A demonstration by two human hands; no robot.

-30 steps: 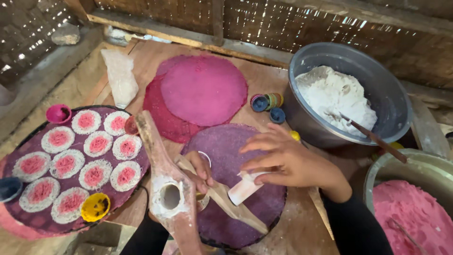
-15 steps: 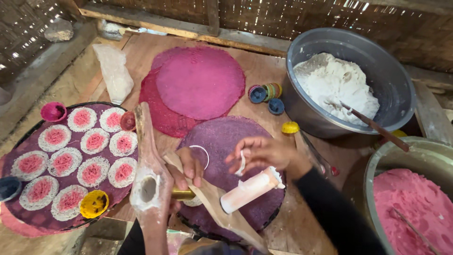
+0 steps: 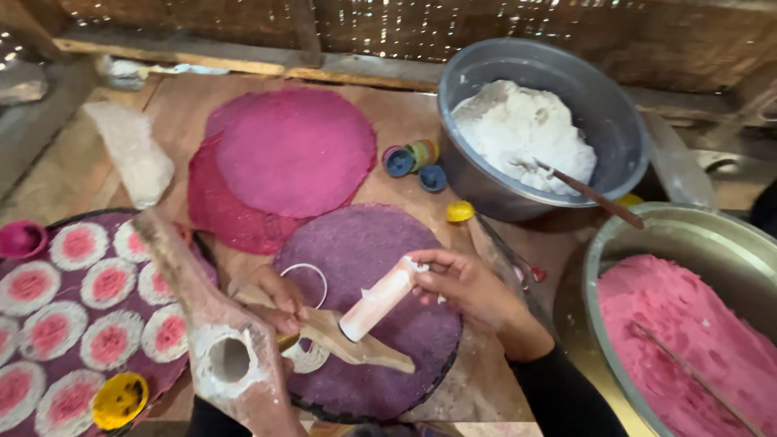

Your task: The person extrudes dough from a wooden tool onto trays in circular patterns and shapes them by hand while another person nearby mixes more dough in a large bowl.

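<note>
- Purple first: a round purple mat (image 3: 368,267) lies flat on the worktop (image 3: 405,121), and both hands are working right over it.
- The right hand (image 3: 465,283) is closed around a pale pinkish plunger (image 3: 377,299), a short cylinder, gripping its upper end while the lower end points down toward the wooden press.
- The left hand (image 3: 271,295) is curled on the wooden press (image 3: 218,324), fingers wrapped near its middle; a round hole shows in the dough-caked block nearest the camera.
- A thin white ring (image 3: 306,279) sits on the mat just beside the left hand.
- The plunger looks stiff, light and floury, so probably a bit slippery; the top end is the sensible grip.
- The press looks heavy and rigid, best held near the block.
- To the left, a dark tray (image 3: 81,307) carries pink-and-white rounds; a yellow lid (image 3: 120,399) rests on it.
- 2 pink discs (image 3: 283,162) overlap behind the mat.
- On the right, a grey basin (image 3: 615,121) holds white dough and another basin (image 3: 688,235) holds pink dough.
</note>
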